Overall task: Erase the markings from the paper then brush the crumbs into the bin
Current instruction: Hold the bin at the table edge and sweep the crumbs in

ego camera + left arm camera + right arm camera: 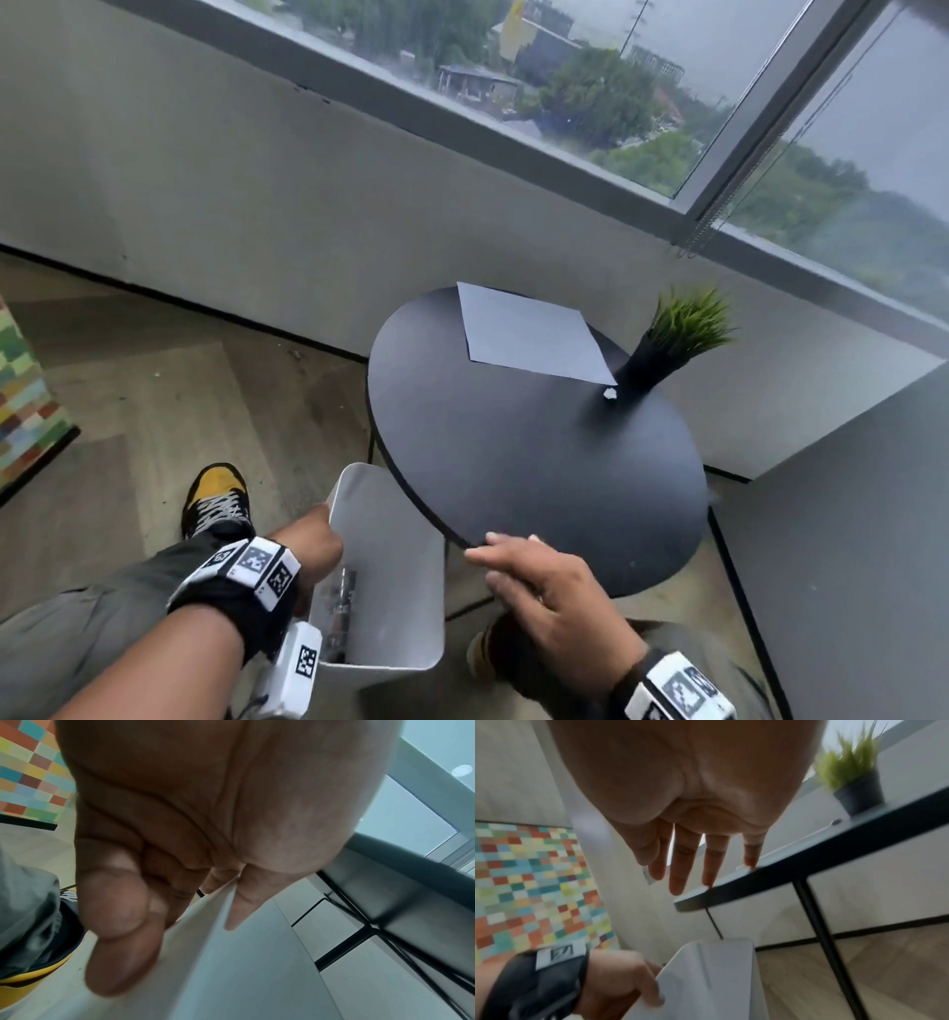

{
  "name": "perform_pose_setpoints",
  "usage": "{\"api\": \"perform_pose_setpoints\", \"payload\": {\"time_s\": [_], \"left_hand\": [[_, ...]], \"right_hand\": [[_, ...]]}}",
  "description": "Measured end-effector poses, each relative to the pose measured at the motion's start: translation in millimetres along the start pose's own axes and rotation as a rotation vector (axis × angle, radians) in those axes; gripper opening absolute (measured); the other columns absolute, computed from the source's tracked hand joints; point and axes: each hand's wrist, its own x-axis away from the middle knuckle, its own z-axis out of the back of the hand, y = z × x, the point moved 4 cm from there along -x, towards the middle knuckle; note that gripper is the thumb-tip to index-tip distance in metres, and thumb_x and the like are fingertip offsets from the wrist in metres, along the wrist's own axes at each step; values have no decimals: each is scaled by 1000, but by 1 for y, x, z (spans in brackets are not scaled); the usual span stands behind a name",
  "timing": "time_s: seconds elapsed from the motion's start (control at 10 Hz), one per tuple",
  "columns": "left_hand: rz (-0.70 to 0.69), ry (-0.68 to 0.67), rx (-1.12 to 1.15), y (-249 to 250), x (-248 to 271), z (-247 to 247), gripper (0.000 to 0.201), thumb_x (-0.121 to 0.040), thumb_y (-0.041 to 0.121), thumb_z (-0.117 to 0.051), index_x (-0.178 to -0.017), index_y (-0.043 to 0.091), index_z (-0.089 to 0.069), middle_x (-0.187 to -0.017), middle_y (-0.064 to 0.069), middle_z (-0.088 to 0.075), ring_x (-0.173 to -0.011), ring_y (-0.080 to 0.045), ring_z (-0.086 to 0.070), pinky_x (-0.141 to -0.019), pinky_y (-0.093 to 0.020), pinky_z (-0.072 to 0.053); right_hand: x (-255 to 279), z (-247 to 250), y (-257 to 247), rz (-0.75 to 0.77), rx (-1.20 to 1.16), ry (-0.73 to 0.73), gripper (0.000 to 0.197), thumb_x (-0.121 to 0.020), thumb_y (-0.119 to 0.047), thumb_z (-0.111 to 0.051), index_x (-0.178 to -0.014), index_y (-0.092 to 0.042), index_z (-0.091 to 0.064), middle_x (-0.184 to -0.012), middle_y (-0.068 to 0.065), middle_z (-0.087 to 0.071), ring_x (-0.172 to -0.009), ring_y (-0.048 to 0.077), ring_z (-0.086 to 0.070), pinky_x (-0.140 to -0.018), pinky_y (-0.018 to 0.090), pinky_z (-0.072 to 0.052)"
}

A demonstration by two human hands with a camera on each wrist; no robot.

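Gripping the near left rim of the white bin [390, 519], the left hand [313, 545] has its thumb inside the wall and its fingers curled round the outside; the left wrist view shows the thin rim pinched between thumb and fingers [120, 923]. Right hand [544, 586] is spread and holds nothing, its straight fingertips [750, 860] touching the near edge of the round black table [539, 462]. Bin mouth sits just below that near edge, partly tucked under the tabletop on its left side, with some dark and clear items inside that are too blurred to name. Sheet of paper [529, 334] lies flat near the far edge of the table, one corner reaching past the rim. Small white eraser [609, 394] rests on the tabletop just beside the paper's right corner and close to the black pot of the green plant [672, 339], at the table's right edge. Crumbs cannot be made out at this scale.
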Motion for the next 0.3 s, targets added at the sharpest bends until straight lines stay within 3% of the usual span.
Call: {"api": "perform_pose_setpoints", "payload": {"time_s": [0.1,0.2,0.3], "left_hand": [[7,53,-71,9,-3,-10,58,-88,32,-46,-143,13,-42,-131,-13,-60,-110,-30,-62,-83,-29,-47],[82,68,-213,25,9,-17,41,-105,14,-40,-145,2,-41,-145,-15,-52,-132,-27,-51,-97,-23,-40],[81,139,-236,30,18,-16,36,-104,15,-44,-138,4,-52,-135,-12,-60,-123,-24,-58,-93,-23,-43]], "right_hand": [[19,46,26,-114,24,170,20,-84,-48,-58,-103,-51,-65,-119,-28,-61,-118,-6,-53,-102,15,-37],[32,91,72,-323,81,184,23,-87,-37,-66,-101,-52,-55,-121,-19,-58,-120,0,-51,-101,14,-32],[55,133,110,-400,61,314,23,-89,-27,-67,-111,-34,-65,-116,-12,-62,-112,6,-57,-94,19,-39]]}}
